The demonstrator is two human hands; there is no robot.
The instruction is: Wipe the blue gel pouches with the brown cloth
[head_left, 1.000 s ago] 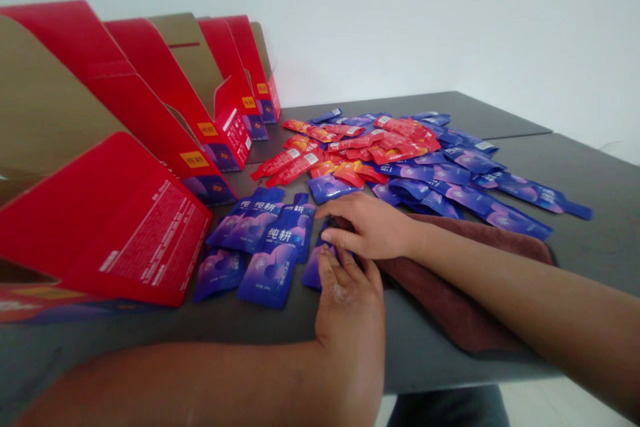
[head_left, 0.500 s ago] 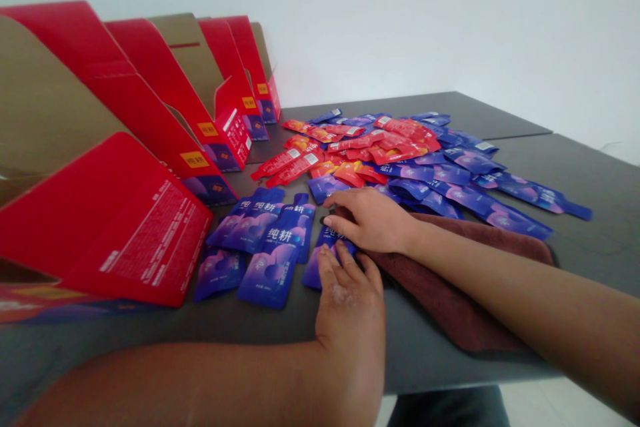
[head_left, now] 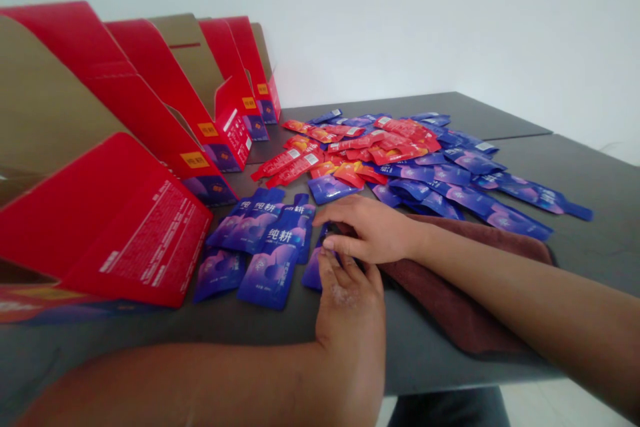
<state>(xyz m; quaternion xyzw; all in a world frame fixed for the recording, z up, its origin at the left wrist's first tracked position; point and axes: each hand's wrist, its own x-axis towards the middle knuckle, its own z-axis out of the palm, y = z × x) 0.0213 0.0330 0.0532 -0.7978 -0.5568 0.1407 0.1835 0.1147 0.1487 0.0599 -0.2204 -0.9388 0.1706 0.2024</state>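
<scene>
My left hand (head_left: 350,310) lies on the dark table (head_left: 590,173) with its fingers stretched flat onto a blue sachet (head_left: 314,268). My right hand (head_left: 373,230) rests over the same sachet from the right, fingers extended and pressing down, on the edge of a dark red cloth (head_left: 465,307). Just left of both hands lies a small group of blue sachets (head_left: 267,247) with white characters.
Several open red and brown cardboard boxes (head_left: 150,107) stand along the left side. A large spread of red sachets (head_left: 350,147) and blue sachets (head_left: 465,180) covers the middle and right of the table. A white wall stands behind.
My right hand slid away from me and then back toward me over the sachet. My left hand has stayed in place.
</scene>
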